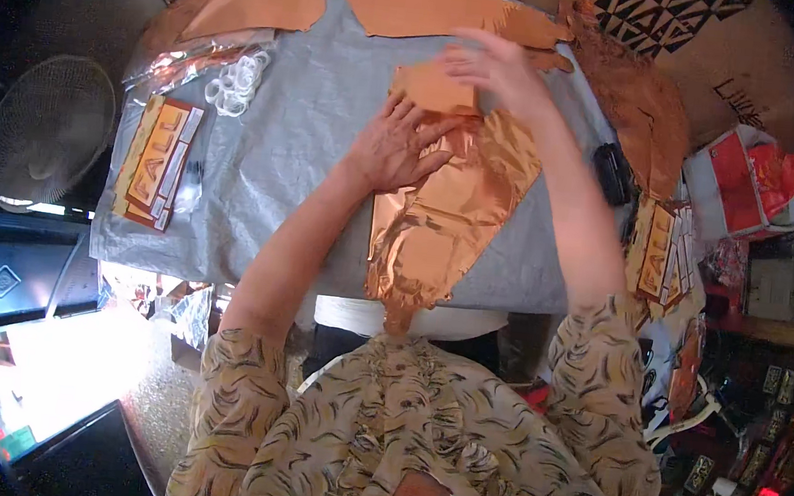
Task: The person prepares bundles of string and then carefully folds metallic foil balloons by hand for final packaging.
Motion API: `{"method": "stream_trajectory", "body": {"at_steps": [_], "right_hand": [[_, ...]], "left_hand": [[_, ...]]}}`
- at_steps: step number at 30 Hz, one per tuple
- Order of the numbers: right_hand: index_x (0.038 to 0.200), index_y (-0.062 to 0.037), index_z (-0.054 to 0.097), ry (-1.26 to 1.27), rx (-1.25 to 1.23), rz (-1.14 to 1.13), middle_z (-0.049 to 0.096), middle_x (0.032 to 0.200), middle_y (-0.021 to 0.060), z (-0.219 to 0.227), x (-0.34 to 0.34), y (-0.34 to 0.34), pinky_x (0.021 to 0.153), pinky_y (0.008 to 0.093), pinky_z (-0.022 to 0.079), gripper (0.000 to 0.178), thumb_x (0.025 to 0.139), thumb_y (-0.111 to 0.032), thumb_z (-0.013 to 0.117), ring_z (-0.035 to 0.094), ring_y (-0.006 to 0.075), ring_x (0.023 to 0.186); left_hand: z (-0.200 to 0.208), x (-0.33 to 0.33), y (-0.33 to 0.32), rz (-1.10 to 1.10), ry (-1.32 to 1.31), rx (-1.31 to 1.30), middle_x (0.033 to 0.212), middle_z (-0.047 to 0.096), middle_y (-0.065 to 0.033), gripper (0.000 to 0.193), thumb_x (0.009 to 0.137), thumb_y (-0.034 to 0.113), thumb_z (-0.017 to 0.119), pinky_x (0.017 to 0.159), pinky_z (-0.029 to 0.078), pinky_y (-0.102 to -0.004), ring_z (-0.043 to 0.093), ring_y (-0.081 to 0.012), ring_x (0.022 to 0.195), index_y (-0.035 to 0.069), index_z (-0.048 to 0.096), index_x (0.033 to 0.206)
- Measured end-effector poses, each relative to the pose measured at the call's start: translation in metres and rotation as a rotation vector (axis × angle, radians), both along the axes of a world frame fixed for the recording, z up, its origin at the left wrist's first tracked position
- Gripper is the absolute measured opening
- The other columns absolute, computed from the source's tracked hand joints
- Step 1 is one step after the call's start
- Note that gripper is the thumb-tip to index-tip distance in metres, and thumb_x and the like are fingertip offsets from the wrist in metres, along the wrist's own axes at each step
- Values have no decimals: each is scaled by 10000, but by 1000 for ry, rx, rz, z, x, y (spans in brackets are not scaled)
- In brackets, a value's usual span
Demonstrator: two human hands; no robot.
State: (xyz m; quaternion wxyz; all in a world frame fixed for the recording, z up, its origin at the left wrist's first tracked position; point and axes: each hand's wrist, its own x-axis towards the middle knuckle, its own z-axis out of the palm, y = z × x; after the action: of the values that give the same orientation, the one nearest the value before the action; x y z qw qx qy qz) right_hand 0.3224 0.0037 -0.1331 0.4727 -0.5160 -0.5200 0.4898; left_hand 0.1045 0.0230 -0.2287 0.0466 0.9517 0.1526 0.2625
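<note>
A shiny copper-coloured foil balloon (447, 219), flat and creased, lies in front of me with its narrow end over the table's near edge. Its far part is folded over into a matte square flap (427, 86). My left hand (399, 146) presses flat on the foil just below this flap, fingers spread. Over the flap's right side is my right hand (495, 69), its fingers stretched out and blurred by motion. Nothing shows in its grip, and whether it touches the foil I cannot tell.
Flat copper foil pieces (263, 4) line the far edge of the grey-covered table (280, 175). White rings (237, 82) and a printed packet (159, 163) lie at left. A black object (612, 173) and more packets (662, 250) are at right. A fan (48, 133) stands beyond the left edge.
</note>
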Motion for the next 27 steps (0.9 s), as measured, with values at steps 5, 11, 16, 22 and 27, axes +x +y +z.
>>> {"method": "stream_trajectory", "body": {"at_steps": [5, 11, 16, 22, 27], "right_hand": [[1334, -27, 591, -1040, 422, -413, 620, 1336, 143, -74, 46, -67, 1079, 442, 409, 411, 929, -37, 522, 573, 338, 1245], [1372, -89, 580, -1403, 324, -370, 471, 1506, 117, -90, 7, -103, 1160, 556, 216, 472, 906, -56, 516, 392, 330, 1403], [1484, -102, 449, -1366, 208, -371, 395, 1566, 120, -98, -5, -103, 1174, 627, 144, 533, 993, -303, 495, 305, 359, 1464], [1582, -143, 285, -1351, 53, -283, 263, 1648, 73, -94, -14, -102, 1207, 614, 40, 595, 1042, -361, 407, 180, 341, 1528], [1593, -138, 248, -1308, 58, -237, 265, 1648, 74, -93, -16, -104, 1210, 607, 29, 618, 1050, -388, 405, 161, 329, 1536]], "left_hand": [[11, 9, -2, -37, 0, -12, 1455, 451, -154, 534, 970, 471, 525, 1169, 275, -543, 350, -386, 1408, 224, 526, 1443], [4, 6, 0, 4, 18, 17, 1452, 455, -153, 547, 967, 477, 519, 1172, 276, -542, 355, -391, 1404, 223, 518, 1451], [3, 9, 0, -17, -12, 23, 1435, 468, -151, 538, 967, 471, 518, 1176, 266, -534, 372, -387, 1388, 217, 530, 1441], [0, 8, 1, -8, -20, 44, 1367, 513, -156, 524, 962, 462, 524, 1168, 274, -518, 416, -374, 1338, 203, 554, 1417], [4, 9, 2, -28, -14, 9, 1330, 533, -165, 504, 964, 468, 518, 1158, 289, -506, 442, -370, 1305, 189, 583, 1379]]}}
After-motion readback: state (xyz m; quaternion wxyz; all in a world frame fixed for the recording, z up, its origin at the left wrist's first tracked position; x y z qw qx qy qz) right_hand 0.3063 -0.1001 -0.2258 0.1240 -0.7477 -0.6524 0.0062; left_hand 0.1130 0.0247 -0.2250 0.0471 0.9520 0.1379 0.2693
